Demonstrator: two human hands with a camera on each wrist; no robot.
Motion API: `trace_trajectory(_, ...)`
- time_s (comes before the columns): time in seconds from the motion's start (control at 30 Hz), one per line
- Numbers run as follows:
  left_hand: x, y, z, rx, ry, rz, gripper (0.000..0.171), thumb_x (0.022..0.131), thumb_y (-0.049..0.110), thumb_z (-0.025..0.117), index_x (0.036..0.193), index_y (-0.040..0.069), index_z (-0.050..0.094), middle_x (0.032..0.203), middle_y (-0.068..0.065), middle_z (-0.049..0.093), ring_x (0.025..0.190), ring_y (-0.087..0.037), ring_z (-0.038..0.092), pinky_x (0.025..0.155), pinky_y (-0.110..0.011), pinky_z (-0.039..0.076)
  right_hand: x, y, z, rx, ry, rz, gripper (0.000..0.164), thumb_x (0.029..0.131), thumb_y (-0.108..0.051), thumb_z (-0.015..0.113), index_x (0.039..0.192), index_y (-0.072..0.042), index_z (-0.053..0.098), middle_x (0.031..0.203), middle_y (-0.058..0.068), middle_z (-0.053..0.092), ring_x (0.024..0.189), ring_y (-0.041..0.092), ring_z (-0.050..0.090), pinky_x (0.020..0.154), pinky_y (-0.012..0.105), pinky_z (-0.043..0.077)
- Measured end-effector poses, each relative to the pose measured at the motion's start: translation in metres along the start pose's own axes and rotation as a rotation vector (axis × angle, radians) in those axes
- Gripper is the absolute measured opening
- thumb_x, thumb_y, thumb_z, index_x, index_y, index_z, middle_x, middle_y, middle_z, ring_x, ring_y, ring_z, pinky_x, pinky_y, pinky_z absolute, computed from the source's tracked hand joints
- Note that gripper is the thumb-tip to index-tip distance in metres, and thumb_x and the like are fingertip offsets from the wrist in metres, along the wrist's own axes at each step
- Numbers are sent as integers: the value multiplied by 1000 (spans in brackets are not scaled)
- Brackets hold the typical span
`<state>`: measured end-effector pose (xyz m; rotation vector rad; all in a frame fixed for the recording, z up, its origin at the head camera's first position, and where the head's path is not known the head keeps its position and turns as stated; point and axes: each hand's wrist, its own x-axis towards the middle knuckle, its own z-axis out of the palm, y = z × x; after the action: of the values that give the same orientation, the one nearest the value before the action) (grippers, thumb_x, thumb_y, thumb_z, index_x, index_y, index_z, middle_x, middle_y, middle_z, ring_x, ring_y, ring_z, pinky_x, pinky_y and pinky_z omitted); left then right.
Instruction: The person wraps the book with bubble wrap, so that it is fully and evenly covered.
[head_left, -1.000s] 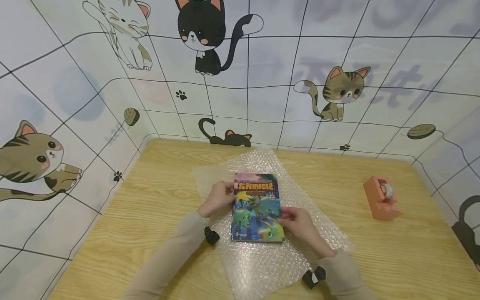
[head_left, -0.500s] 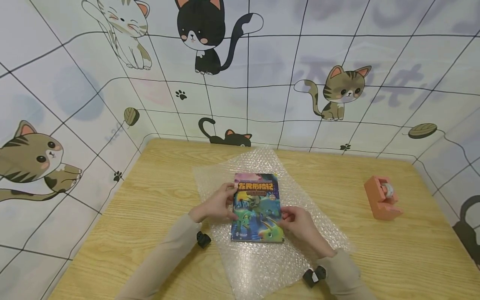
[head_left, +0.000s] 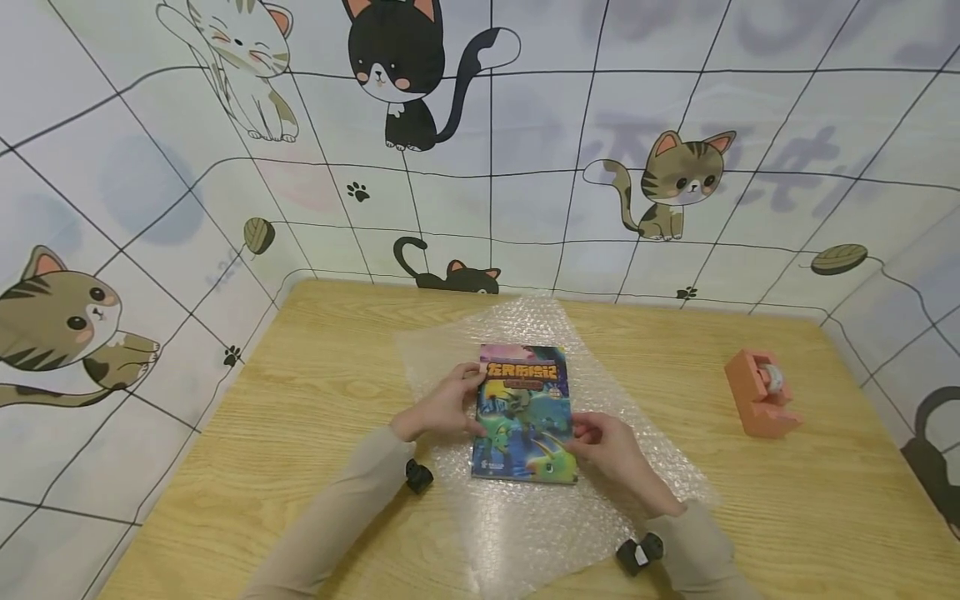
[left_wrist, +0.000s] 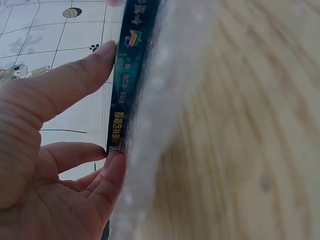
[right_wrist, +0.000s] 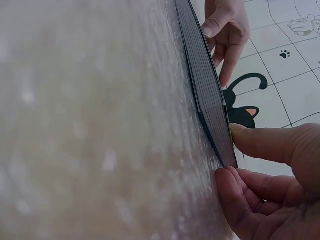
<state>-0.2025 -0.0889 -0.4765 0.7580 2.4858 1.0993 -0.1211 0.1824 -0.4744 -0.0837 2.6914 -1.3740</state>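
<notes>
Shifting slightly right together, the glossy, rectangular, multicoloured paper book [head_left: 525, 417] and the clear plastic bubble-wrap sheet [head_left: 547, 533] beneath it suggest a small adjustment that leaves the book's place on the sheet much the same. The left hand [head_left: 442, 404], spread wider than a second ago, has its fingers clamped on the spine; the right hand's [head_left: 613, 450] fingers pinch the opposite edge. Lying closed near the sheet's middle, the book shows orange-yellow lettering over blue-green dinosaur pictures.

Two grips [head_left: 444, 406] [head_left: 613, 452], one book [head_left: 523, 421], one bubble-wrap sheet [head_left: 540, 529], one tape dispenser [head_left: 745, 396]
</notes>
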Motion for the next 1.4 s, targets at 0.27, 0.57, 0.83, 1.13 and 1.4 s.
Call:
trace_trajectory(0.27, 2, 2, 3, 4, -17, 4, 103, 60, 13, 87, 142, -8, 28, 151, -16, 17, 137, -34, 20, 112, -42, 17, -2, 2, -2, 3, 3, 13, 42, 77, 0, 72, 115, 12, 59, 87, 9, 61, 77, 16, 58, 65, 21, 49)
trace_trajectory(0.57, 2, 0, 2, -9, -31, 20, 101, 61, 12, 87, 141, -9, 28, 150, -15, 21, 137, -32, 23, 111, -41, 19, -14, -5, 0, 15, 46, -26, 43, 76, 5, 70, 116, 11, 57, 91, 11, 62, 81, 20, 61, 71, 25, 53)
trace_trajectory(0.83, 0, -5, 2, 27, 1, 29, 100, 61, 20, 88, 141, -5, 33, 150, -9, 27, 133, -29, 31, 108, -43, 27, -43, -20, 14, 65, -37, -291, 36, 72, 6, 74, 106, 9, 62, 87, 11, 62, 76, 21, 62, 66, 21, 54)
trace_trajectory(1.13, 0, -7, 4, -1, 12, 28, 100, 62, 21, 88, 142, -4, 33, 149, -5, 28, 128, -28, 37, 106, -40, 31, -79, -27, 43, 32, -232, -711, 43, 72, -11, 79, 110, -1, 61, 95, 5, 63, 82, 14, 59, 70, 24, 52)
trace_trajectory(1.4, 0, -6, 3, 1, 6, 13, 102, 61, 20, 88, 142, -5, 31, 149, -6, 27, 123, -27, 42, 103, -39, 35, -93, -37, 53, -59, -380, -736, 42, 76, -25, 77, 110, -8, 60, 102, -3, 57, 93, 6, 52, 80, 21, 47)
